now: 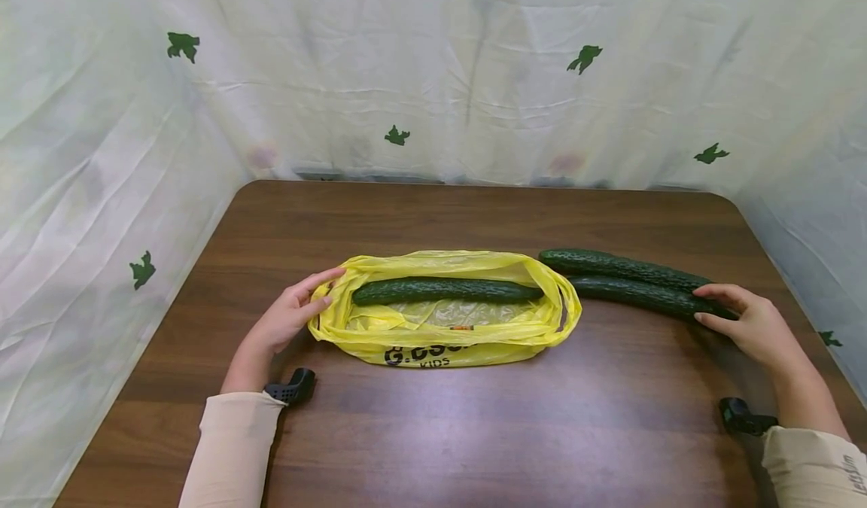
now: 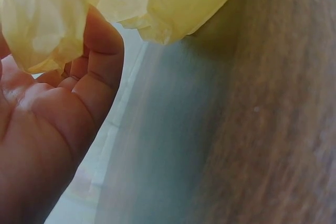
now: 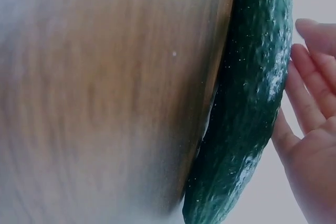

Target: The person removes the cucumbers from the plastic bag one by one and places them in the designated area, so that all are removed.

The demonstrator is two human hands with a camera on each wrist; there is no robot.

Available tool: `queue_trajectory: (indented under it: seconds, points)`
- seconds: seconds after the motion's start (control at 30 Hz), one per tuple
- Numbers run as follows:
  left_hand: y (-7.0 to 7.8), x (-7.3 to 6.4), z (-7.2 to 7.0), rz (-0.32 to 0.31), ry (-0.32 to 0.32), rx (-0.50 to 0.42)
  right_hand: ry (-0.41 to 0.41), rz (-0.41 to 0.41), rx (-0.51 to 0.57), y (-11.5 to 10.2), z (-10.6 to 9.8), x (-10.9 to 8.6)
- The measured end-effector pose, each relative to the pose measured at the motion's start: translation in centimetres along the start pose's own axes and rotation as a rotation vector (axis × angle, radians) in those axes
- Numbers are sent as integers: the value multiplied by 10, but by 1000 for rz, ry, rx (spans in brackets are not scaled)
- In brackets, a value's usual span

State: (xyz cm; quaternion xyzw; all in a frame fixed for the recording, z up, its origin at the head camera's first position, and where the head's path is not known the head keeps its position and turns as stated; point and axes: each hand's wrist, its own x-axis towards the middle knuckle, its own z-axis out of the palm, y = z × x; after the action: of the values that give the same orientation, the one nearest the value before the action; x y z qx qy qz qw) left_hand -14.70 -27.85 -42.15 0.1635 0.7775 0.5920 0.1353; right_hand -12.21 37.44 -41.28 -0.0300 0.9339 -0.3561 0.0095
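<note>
A yellow plastic bag [image 1: 400, 336] with dark lettering lies on its base with its mouth spread open upward. Inside it a long green cucumber [image 1: 447, 290] stretches from side to side. My left hand [image 1: 287, 316] holds the bag's left end, and in the left wrist view its fingers [image 2: 102, 51] curl behind the yellow plastic [image 2: 44, 24]. To the right of the bag, two more cucumbers lie side by side, a rear one [image 1: 616, 266] and a front one [image 1: 637, 295]. My right hand [image 1: 755, 327] is at their right ends, thumb and fingers spread apart around the front cucumber [image 3: 249, 98].
Everything lies on a brown wooden table [image 1: 433, 425] with rounded far corners. A pale curtain [image 1: 474, 79] with green bird shapes hangs behind and along both sides. Black wrist devices sit on the left wrist [image 1: 293, 387] and the right wrist [image 1: 745, 418].
</note>
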Motion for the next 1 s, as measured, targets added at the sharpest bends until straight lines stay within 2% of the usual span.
queue_trajectory:
  seconds: [0.33,0.53,0.77,1.0]
  points:
    - [-2,0,0,3,-5,-14,94,-30,-22,-14,2,0]
    - [0,1,1,-2,0,-24,100,-67,-2,-32,6,2]
    - [2,2,2,-7,2,-27,209,-215,62,-61,16,4]
    - [3,2,2,-3,4,-32,231,-381,102,-90,29,10]
